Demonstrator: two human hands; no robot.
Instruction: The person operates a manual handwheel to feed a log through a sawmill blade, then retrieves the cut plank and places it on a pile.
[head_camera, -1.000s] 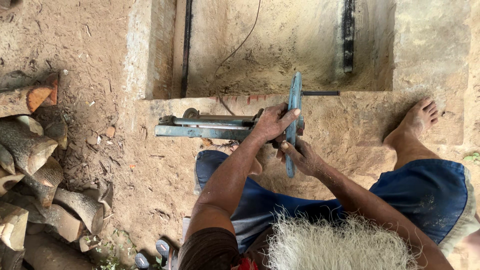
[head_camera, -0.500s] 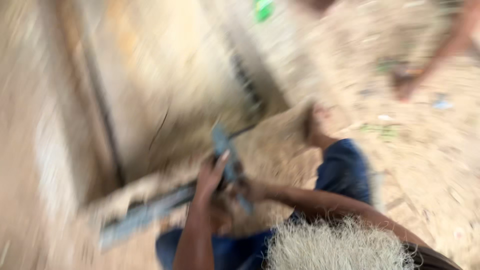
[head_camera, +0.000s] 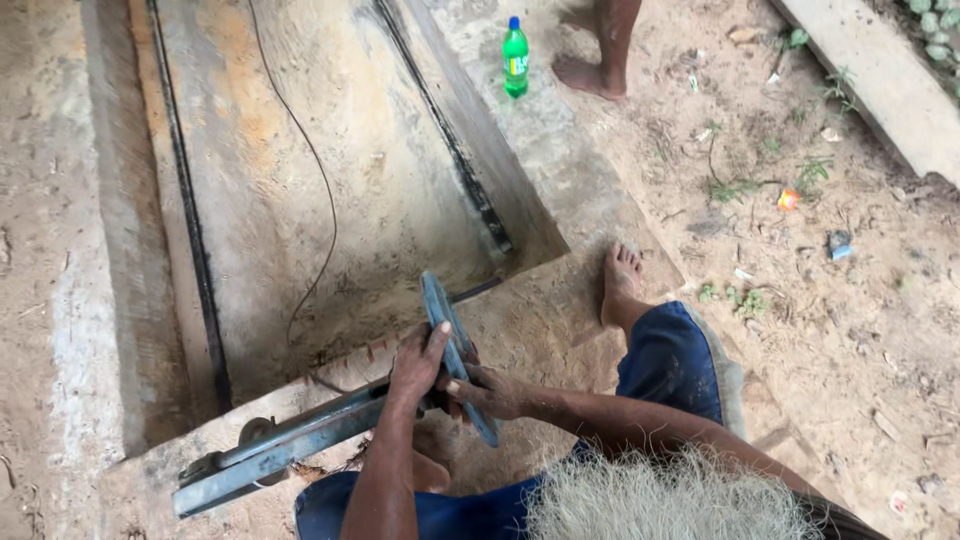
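Note:
My left hand (head_camera: 415, 365) grips the middle of a flat blue-grey metal bar (head_camera: 441, 318) that stands tilted on edge. My right hand (head_camera: 492, 393) holds the same bar lower down, fingers wrapped around its near part. The bar crosses the end of a long grey metal rail (head_camera: 285, 448) that lies on the concrete ledge (head_camera: 545, 330) and runs off to the lower left. My bare foot (head_camera: 620, 282) rests on the ledge to the right of the hands.
Beyond the ledge lies a sunken concrete pit (head_camera: 330, 180) with black strips along its sides and a thin cable. A green bottle (head_camera: 515, 58) stands on the far rim, beside another person's bare foot (head_camera: 590, 75). Sandy ground with litter spreads right.
The view has swung right and up: the log pile at the left is gone, the bottle and another person's foot now show. Both hands stay on the bar.

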